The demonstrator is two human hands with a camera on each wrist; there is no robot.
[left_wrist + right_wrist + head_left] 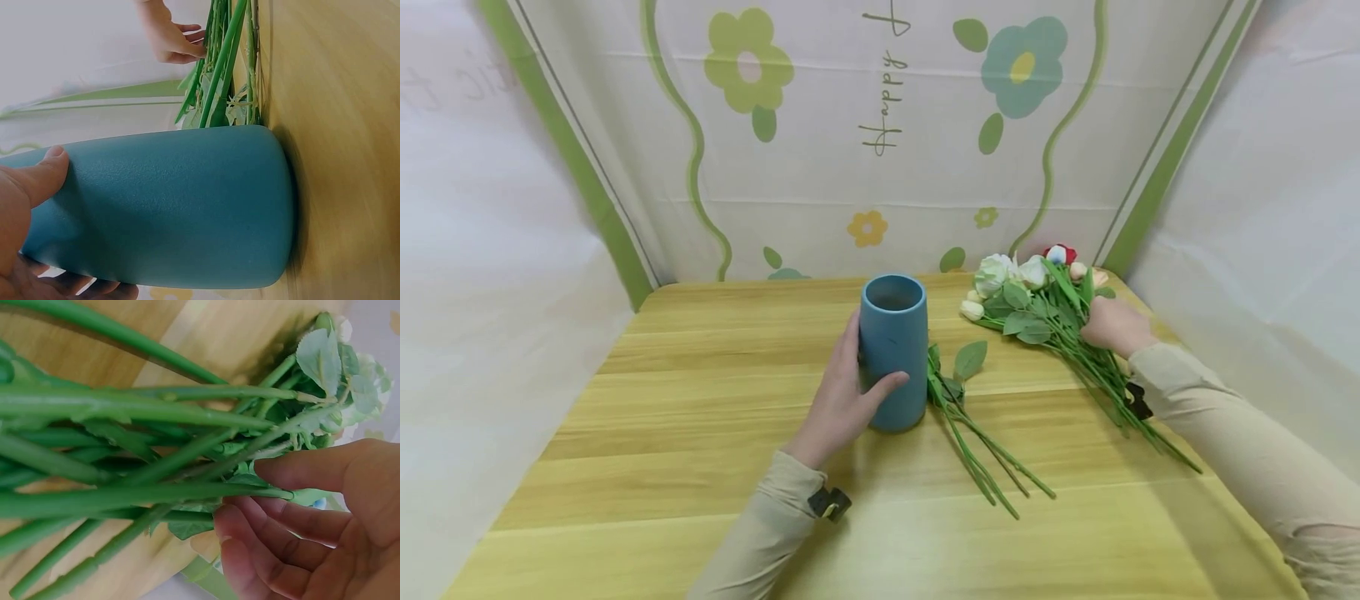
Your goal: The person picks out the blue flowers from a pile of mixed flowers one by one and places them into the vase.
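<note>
A blue vase (895,358) stands upright on the table. My left hand (842,404) grips its left side, with the thumb (50,172) across the near face and the fingers round the other side. Over at the right lies a bunch of artificial flowers (1033,273), with white, red and pale peach heads and long green stems (1101,375). My right hand (1116,325) is among the upper stems. In the right wrist view, its thumb and fingers pinch a green stem (275,491) just below the flower heads.
Just right of the vase lie a few more leafy stems (985,458), their upper ends hidden behind it. The wooden table (700,400) meets a flower-printed white curtain (820,167) at the back. White sheets (1262,208) hang at both sides.
</note>
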